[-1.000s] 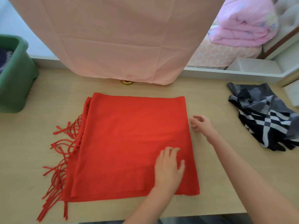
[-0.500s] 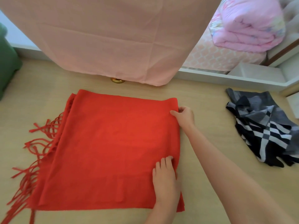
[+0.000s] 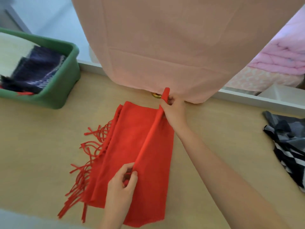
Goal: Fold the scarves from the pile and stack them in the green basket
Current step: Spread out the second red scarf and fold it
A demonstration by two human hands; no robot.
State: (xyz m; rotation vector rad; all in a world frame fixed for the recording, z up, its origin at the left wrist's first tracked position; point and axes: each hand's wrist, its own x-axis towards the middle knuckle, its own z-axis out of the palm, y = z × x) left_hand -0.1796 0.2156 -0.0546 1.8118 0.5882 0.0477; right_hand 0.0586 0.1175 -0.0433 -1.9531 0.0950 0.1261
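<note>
A red fringed scarf [image 3: 130, 142] lies on the wooden table, its right edge lifted and carried over toward the left. My right hand [image 3: 173, 109] pinches the far corner of that raised edge. My left hand [image 3: 122, 182] pinches the near corner. The fringe trails off to the left. At the far left stands the green basket [image 3: 66, 83], holding folded scarves in cream and dark plaid. A grey, black and white checked scarf [image 3: 287, 146] lies crumpled at the right edge of the table.
A pink cloth [image 3: 173, 47] hangs down over the back of the table, with a small brass object [image 3: 156, 95] under its hem. Pink bedding [image 3: 280, 63] lies beyond the table at the right. A white ledge runs along the table's far side.
Both hands have taken hold of the red scarf's right edge and lifted it leftward over the middle. The view has swung left, bringing the green basket into sight.
</note>
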